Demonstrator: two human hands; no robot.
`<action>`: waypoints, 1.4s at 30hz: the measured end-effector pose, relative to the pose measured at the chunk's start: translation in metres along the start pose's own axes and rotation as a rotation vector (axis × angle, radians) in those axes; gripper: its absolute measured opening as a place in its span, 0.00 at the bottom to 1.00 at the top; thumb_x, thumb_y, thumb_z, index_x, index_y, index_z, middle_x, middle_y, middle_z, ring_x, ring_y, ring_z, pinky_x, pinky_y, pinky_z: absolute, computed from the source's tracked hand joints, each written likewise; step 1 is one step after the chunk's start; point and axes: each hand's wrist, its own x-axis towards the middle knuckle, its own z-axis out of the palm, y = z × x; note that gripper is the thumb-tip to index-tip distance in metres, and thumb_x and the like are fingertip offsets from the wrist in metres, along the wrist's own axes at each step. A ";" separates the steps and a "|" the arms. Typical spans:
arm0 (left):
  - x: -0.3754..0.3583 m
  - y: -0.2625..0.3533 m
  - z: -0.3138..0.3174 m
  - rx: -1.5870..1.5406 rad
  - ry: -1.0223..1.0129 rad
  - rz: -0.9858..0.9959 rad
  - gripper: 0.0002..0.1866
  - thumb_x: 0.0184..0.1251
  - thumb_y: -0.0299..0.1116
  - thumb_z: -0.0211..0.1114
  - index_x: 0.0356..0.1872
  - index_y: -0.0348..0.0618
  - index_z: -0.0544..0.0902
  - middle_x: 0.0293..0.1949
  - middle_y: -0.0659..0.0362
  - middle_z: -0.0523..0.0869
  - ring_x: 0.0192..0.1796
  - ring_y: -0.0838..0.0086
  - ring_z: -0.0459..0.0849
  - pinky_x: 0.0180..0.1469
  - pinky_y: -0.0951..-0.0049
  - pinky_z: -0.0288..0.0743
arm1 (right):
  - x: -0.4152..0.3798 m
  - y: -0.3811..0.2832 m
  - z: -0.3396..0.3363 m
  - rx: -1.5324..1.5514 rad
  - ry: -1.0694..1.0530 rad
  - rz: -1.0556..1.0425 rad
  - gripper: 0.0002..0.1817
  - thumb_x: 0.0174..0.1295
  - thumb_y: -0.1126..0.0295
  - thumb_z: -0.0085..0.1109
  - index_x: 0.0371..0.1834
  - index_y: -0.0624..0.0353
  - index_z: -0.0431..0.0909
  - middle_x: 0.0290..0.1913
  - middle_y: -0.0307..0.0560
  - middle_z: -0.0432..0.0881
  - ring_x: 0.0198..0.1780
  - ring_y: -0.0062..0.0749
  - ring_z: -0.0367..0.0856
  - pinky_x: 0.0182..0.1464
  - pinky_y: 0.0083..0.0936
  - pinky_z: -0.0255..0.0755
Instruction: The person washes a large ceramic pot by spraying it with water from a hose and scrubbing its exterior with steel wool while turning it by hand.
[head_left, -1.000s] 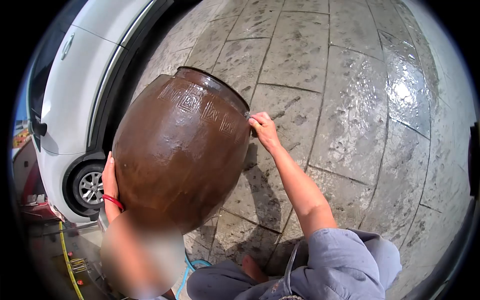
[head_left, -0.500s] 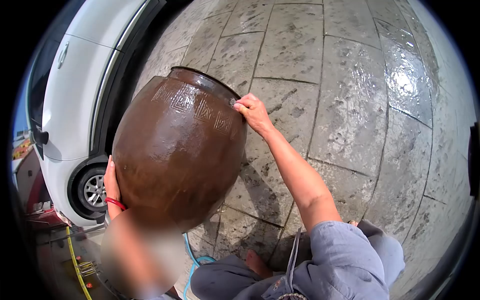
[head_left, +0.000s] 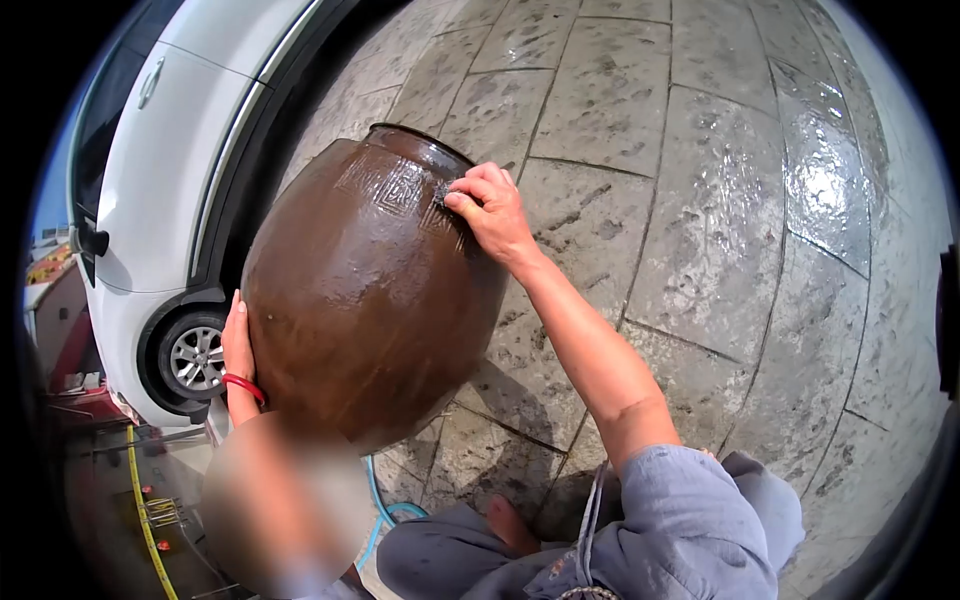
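A large brown glazed jar [head_left: 365, 290] fills the middle of the view, its surface wet and shiny. Below its dark rim [head_left: 425, 145] runs a band of raised square patterns. My right hand [head_left: 495, 212] is closed around a small grey scouring pad that looks like steel wool [head_left: 442, 194], pressed to this band near the rim. Along the jar's left side lies my left hand [head_left: 238, 340], fingers stretched flat against the wall and a red bracelet [head_left: 246, 388] at the wrist. A round blur covers part of the left forearm and the jar's bottom edge.
A white car [head_left: 150, 190] with a front wheel [head_left: 195, 355] stands close on the left. Wet stone paving [head_left: 600, 250] spreads to the right. A light-blue hose [head_left: 378, 505] curls near my bare foot [head_left: 512, 525]. Yellow tape [head_left: 145, 510] runs at lower left.
My right hand with the scouring pad has slid left from the jar's right shoulder onto the patterned band. My left hand keeps its place on the side. The whole view has shifted slightly.
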 end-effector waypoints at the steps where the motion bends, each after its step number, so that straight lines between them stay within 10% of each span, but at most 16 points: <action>1: 0.000 0.001 0.000 0.001 0.004 0.003 0.29 0.75 0.46 0.44 0.68 0.36 0.63 0.68 0.56 0.67 0.69 0.71 0.65 0.70 0.74 0.54 | -0.001 -0.030 0.008 -0.129 -0.060 -0.176 0.08 0.53 0.62 0.65 0.31 0.52 0.82 0.37 0.38 0.76 0.43 0.36 0.72 0.47 0.32 0.63; 5: 0.003 -0.001 -0.003 0.015 0.012 0.016 0.29 0.75 0.46 0.45 0.68 0.36 0.63 0.68 0.56 0.67 0.69 0.71 0.65 0.70 0.74 0.54 | -0.052 -0.057 0.035 -0.202 0.036 -0.311 0.10 0.47 0.64 0.70 0.32 0.50 0.80 0.34 0.35 0.73 0.40 0.32 0.72 0.45 0.30 0.62; 9: 0.002 -0.003 -0.002 0.045 0.017 0.029 0.29 0.74 0.47 0.45 0.68 0.36 0.64 0.68 0.56 0.67 0.69 0.71 0.65 0.70 0.74 0.54 | -0.049 0.036 0.003 -0.089 0.290 0.232 0.08 0.53 0.68 0.64 0.33 0.59 0.78 0.35 0.45 0.74 0.40 0.42 0.74 0.43 0.34 0.69; 17: 0.007 -0.001 -0.004 0.069 0.020 0.040 0.30 0.74 0.48 0.46 0.68 0.36 0.64 0.68 0.55 0.67 0.69 0.71 0.65 0.69 0.74 0.55 | -0.057 -0.049 0.040 -0.240 0.163 -0.229 0.11 0.52 0.67 0.66 0.35 0.58 0.76 0.34 0.45 0.73 0.39 0.42 0.73 0.41 0.35 0.69; 22: 0.015 0.001 -0.003 0.097 0.021 0.042 0.31 0.73 0.49 0.47 0.68 0.36 0.64 0.68 0.55 0.67 0.69 0.70 0.65 0.69 0.74 0.55 | -0.043 0.024 0.027 -0.234 0.435 0.227 0.09 0.60 0.66 0.59 0.38 0.59 0.76 0.39 0.49 0.73 0.42 0.46 0.73 0.45 0.39 0.68; 27: 0.017 -0.002 -0.003 0.146 0.017 0.031 0.31 0.73 0.49 0.47 0.68 0.36 0.64 0.68 0.55 0.67 0.69 0.70 0.65 0.69 0.74 0.55 | -0.051 -0.088 0.061 -0.304 0.022 -0.383 0.11 0.50 0.63 0.66 0.30 0.52 0.73 0.32 0.41 0.70 0.37 0.36 0.71 0.38 0.32 0.65; 33: 0.013 -0.002 -0.001 0.204 0.060 0.111 0.33 0.71 0.52 0.48 0.66 0.35 0.66 0.67 0.50 0.68 0.70 0.66 0.64 0.70 0.72 0.53 | 0.032 0.011 0.029 -0.436 0.061 0.152 0.13 0.65 0.56 0.53 0.40 0.54 0.77 0.45 0.48 0.73 0.51 0.46 0.70 0.52 0.42 0.68; 38: -0.001 0.006 0.001 0.342 0.096 0.161 0.36 0.68 0.58 0.48 0.65 0.36 0.68 0.66 0.46 0.69 0.70 0.59 0.63 0.70 0.69 0.53 | 0.064 0.021 0.021 -0.445 -0.244 0.191 0.24 0.69 0.50 0.42 0.43 0.63 0.74 0.40 0.65 0.80 0.46 0.60 0.77 0.48 0.47 0.68; 42: -0.007 0.017 0.001 0.517 0.049 0.108 0.42 0.65 0.65 0.42 0.68 0.40 0.64 0.67 0.47 0.67 0.71 0.59 0.62 0.69 0.62 0.56 | 0.039 -0.044 0.056 -0.572 -0.160 -0.148 0.20 0.69 0.56 0.45 0.49 0.62 0.75 0.47 0.54 0.82 0.51 0.53 0.78 0.52 0.40 0.69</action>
